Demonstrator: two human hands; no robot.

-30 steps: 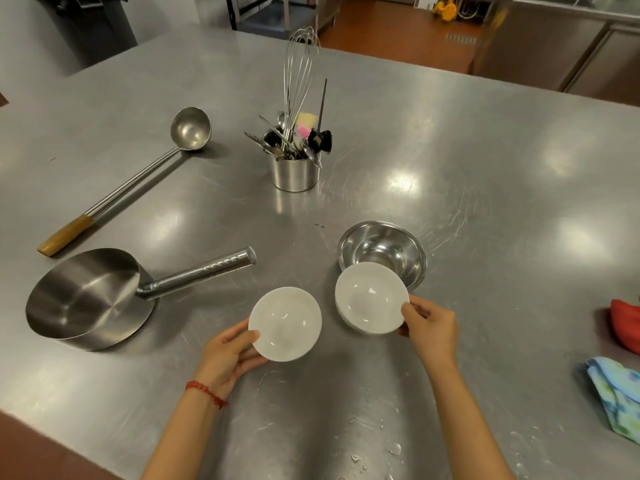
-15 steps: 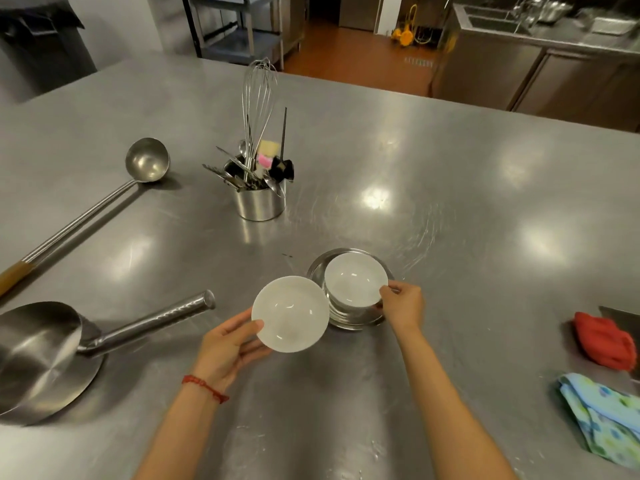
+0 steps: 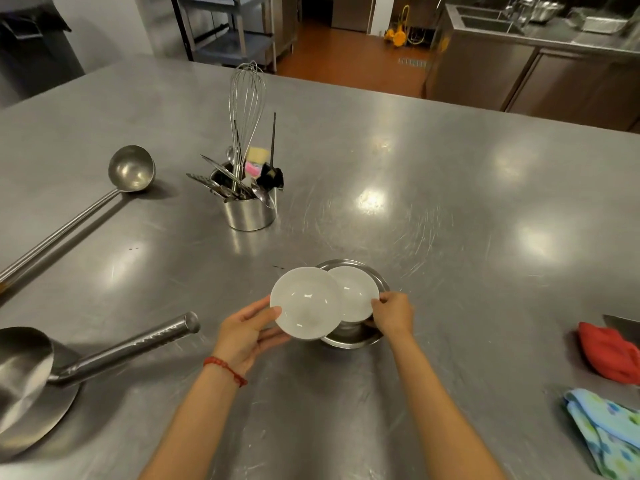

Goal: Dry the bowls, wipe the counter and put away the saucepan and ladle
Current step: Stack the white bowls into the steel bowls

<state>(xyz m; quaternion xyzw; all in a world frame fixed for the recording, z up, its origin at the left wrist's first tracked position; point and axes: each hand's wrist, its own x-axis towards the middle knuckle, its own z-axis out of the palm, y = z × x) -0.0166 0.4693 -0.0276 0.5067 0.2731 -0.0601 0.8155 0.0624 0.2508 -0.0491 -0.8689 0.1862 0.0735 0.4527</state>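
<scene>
Steel utensil pot (image 3: pixel 248 213) (whisk (image 3: pixel 245 109) upright) behind held white bowls (image 3: pixel 304 303).

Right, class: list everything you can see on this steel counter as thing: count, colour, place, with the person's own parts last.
White bowls: 2, white; one held in the left hand, one set in the steel bowl.
Steel bowl: 1, silver, centre.
Utensil holder: 1, silver, behind the bowls, holding a whisk and other tools.
Ladle: 1, silver, far left.
Saucepan: 1, silver, near left.
Red cloth: 1, right edge.
Blue patterned cloth: 1, near right.
Counter: 1, steel.
Left hand: grips the nearer bowl's rim.
Right hand: on the nested bowl's rim.
</scene>
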